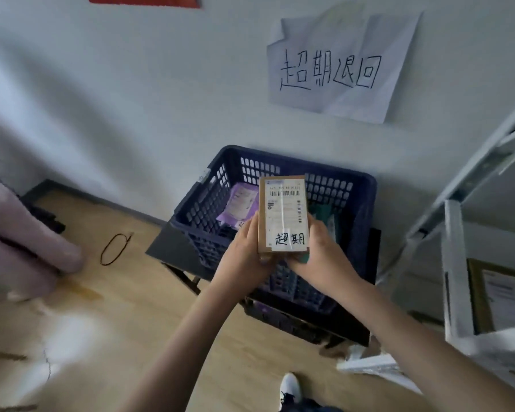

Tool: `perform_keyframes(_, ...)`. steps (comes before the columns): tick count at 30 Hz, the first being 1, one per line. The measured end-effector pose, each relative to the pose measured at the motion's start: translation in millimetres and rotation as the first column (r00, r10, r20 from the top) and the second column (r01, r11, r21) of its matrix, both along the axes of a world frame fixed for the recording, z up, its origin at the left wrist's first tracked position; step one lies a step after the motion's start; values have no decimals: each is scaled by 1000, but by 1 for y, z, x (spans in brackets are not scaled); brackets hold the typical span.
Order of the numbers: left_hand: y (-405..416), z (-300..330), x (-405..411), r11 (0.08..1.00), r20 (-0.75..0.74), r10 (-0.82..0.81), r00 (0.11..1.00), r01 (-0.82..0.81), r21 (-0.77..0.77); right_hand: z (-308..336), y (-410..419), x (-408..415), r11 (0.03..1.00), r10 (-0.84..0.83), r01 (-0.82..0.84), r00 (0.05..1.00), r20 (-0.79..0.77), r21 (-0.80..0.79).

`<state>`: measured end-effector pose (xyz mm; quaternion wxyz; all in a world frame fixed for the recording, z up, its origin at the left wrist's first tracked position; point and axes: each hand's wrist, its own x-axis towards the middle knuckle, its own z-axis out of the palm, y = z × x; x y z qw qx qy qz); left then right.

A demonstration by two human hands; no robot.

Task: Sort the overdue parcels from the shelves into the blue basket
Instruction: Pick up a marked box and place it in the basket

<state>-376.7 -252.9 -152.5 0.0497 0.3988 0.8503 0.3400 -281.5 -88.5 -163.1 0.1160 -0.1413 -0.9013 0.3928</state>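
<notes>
Blue plastic, slotted walls: the basket (348,209) sits on a low dark stand (173,251) against the white wall (131,99), w/ a handwritten paper sign (336,66) taped above it and grey metal shelving (458,233) at right. Inside, a purple-and-white parcel (240,203) lies by the far-left wall; something teal shows at right, too hidden to name.

Centre frame: a person holds a brown cardboard parcel (283,214) in both hands, above the basket's opening and toward its near side, not touching the rim. Its white shipping label faces the camera, w/ handwritten characters at the near end. Long axis runs near-to-far, i.e. away from the person, far end pointing into the basket.

Left hand (244,254) grips the box's left edge, fingers curled round it; right hand (318,248) clasps the right edge and near-right corner, thumb along the side. Both hold the near half; the far half juts free beyond the fingertips. Neither hand is clearly nearer the basket.

Judgement: the drop is straight ahead and down; box looks already over the opening, so lowering and letting go should land it inside, prob. beside the purple one.

A black loop of band or cord (113,248) lies on the wood floor (131,322) at left.
</notes>
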Motion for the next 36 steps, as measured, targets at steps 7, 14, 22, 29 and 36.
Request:
perform_keyframes(7,28,-30,-85,993,144,-120,982,118,27,-29,15,-67,994,-106,104,989,106,24)
perform_keyframes(14,21,-64,-193,974,140,-197,970,209,-81,-57,5,-159,990,-138,133,974,182,40)
perform_keyframes(22,21,-106,-292,942,204,-186,961,234,-240,-101,-10,-253,981,-196,191,945,261,47)
perform_keyframes(29,48,-135,-303,964,337,42,941,51,-262,-143,-8,-289,963,-258,270,917,303,2)
perform_keyframes(36,50,-146,-310,936,317,166,934,-48,-349,-148,-11,-297,970,-240,233,903,355,63)
